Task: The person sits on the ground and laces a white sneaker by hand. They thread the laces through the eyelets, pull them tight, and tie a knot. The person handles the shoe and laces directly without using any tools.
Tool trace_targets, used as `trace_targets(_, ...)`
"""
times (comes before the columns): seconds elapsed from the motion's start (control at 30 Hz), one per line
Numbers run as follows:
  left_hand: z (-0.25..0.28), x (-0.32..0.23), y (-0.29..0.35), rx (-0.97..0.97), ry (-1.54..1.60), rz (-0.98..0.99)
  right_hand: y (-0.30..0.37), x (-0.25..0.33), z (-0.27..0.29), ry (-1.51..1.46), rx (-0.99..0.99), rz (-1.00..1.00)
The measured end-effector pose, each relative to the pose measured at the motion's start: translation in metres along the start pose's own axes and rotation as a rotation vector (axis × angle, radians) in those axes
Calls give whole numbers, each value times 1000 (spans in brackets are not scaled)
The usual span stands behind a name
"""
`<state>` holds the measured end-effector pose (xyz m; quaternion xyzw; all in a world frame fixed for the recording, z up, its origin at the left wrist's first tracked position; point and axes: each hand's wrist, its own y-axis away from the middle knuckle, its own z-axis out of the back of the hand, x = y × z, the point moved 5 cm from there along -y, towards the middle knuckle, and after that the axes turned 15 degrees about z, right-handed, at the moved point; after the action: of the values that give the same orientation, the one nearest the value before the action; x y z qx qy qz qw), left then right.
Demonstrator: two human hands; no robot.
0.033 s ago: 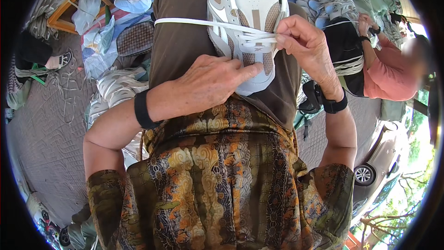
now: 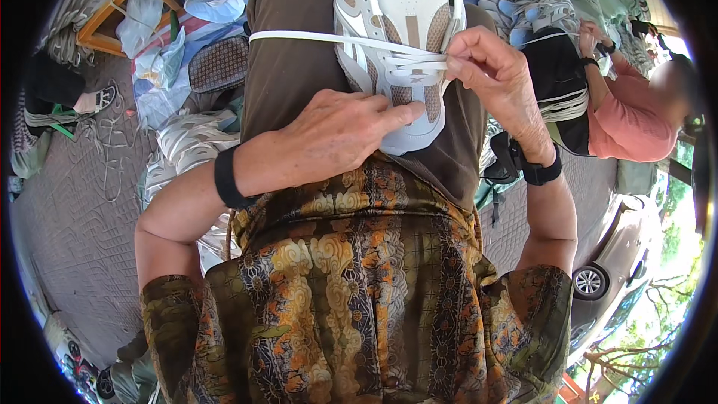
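A white and beige sneaker (image 2: 430,131) lies across my lap with its toe toward me and its tongue pointing away. Its upper has brown mesh panels. My left hand (image 2: 336,127) grips the shoe at its left side near the toe, the index finger laid over the toe area; the thumb is hidden. At the right edge of the lacing, my right hand (image 2: 497,71) pinches a flat white shoelace (image 2: 318,36) between thumb and fingertips. The lace crosses the lower eyelets, and one length stretches left over my thigh.
Piled shoe uppers (image 2: 198,138) lie left of my legs, beside a brown patterned cushion (image 2: 218,64). A wooden frame (image 2: 112,19) stands far left. At right sits a co-worker in a pink top (image 2: 632,120), hands raised. Farther off is a parked car (image 2: 609,262).
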<state>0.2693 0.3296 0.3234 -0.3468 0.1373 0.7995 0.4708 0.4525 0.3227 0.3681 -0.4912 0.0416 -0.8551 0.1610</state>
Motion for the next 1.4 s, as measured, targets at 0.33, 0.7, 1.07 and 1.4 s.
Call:
trace_targets(0.33, 63, 41, -10, -229, 4, 293, 20, -6, -15, -257, -173, -32)
trace_targets(0.7, 82, 74, -3, -140, 14, 385, 19, -4, -22, -305, -266, -24)
trace_targets(1.07, 89, 105, 23, -184, 70, 432, 18, -28, -19, -615, -365, 9)
trace_targets(1.4, 95, 89, 24, -309, -254, 186, 11, 10, -16, 406, -248, 304)
